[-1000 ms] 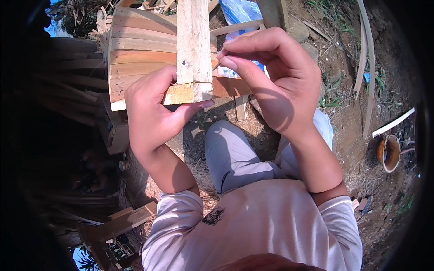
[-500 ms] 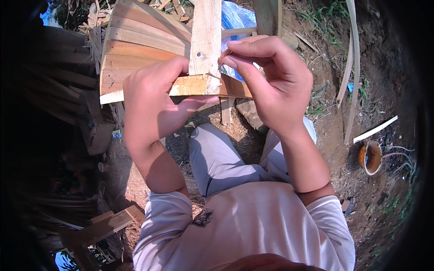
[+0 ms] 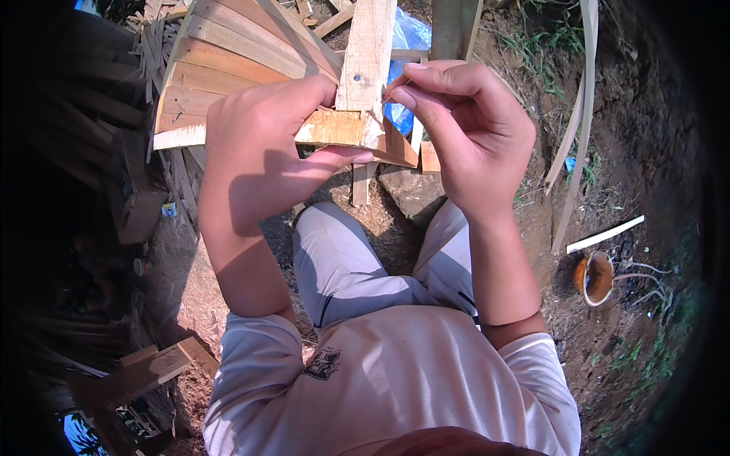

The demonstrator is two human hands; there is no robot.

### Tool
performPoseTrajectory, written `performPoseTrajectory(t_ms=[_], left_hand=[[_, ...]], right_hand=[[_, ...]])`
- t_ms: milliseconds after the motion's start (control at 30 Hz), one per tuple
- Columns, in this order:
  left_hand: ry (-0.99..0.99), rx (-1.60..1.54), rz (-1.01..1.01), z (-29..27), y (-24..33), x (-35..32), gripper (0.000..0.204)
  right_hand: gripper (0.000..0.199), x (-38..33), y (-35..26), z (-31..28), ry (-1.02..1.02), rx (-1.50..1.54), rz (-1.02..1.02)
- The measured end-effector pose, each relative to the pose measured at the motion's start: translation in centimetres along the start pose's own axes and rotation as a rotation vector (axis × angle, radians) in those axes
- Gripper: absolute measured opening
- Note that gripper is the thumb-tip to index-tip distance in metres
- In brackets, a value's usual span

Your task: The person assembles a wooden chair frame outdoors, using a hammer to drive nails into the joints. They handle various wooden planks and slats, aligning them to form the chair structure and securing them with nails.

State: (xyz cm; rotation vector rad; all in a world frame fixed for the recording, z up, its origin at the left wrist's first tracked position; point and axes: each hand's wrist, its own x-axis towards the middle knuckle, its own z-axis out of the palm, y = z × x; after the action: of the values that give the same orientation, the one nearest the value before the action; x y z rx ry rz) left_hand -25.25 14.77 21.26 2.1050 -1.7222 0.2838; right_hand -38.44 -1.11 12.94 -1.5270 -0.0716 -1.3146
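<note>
My left hand (image 3: 262,144) is wrapped round the near edge of a fan-shaped panel of wooden slats (image 3: 220,53), fingers over the top and thumb underneath. An upright pale plank (image 3: 368,57) with a dark nail-like spot meets the panel's near edge strip (image 3: 329,128), where the wood looks rough and splintered. Just right of this joint, my right hand (image 3: 483,129) is closed in a pinch. Between its thumb and forefinger is a thin brown sliver (image 3: 391,93), which looks like wood and lies close to the plank's side.
Blue plastic sheeting (image 3: 411,34) lies behind the plank. To the right, long thin wood strips (image 3: 582,129) and an orange-brown pot (image 3: 593,278) rest on soil. Scrap wood (image 3: 156,57) is piled at the far left, and a wooden frame (image 3: 148,376) stands lower left.
The whole view has shifted a little, and the panel has tilted slightly. My left hand keeps its grip. My right fingertips, still pinched, sit slightly farther from the plank.
</note>
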Motion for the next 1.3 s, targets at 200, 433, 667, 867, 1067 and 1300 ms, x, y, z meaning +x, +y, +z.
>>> performPoseTrajectory(t_ms=[200,433,667,867,1067,1300], left_hand=[[0.004,-0.034,-0.013,0.2,0.0,0.1,0.049],[0.02,-0.041,0.006,0.2,-0.1,0.1,0.048],[0.012,-0.01,0.014,0.2,-0.1,0.1,0.05],[-0.024,0.022,0.012,0.0,-0.3,0.1,0.048],[0.008,-0.019,0.055,0.1,-0.3,0.0,0.045],[0.038,0.069,0.159,0.3,-1.0,-0.2,0.048]], right_hand=[[0.014,-0.2,-0.4,0.0,0.055,0.166,0.119],[0.017,-1.0,-1.1,0.2,0.041,0.065,0.018],[0.021,-1.7,-0.6,-0.4,-0.071,-0.047,-0.145],[0.021,-1.8,-0.9,-0.6,-0.117,-0.114,-0.192],[0.018,-1.7,-0.7,0.4,0.011,-0.131,-0.248],[0.022,-2.1,-1.2,-0.6,-0.148,-0.196,-0.303]])
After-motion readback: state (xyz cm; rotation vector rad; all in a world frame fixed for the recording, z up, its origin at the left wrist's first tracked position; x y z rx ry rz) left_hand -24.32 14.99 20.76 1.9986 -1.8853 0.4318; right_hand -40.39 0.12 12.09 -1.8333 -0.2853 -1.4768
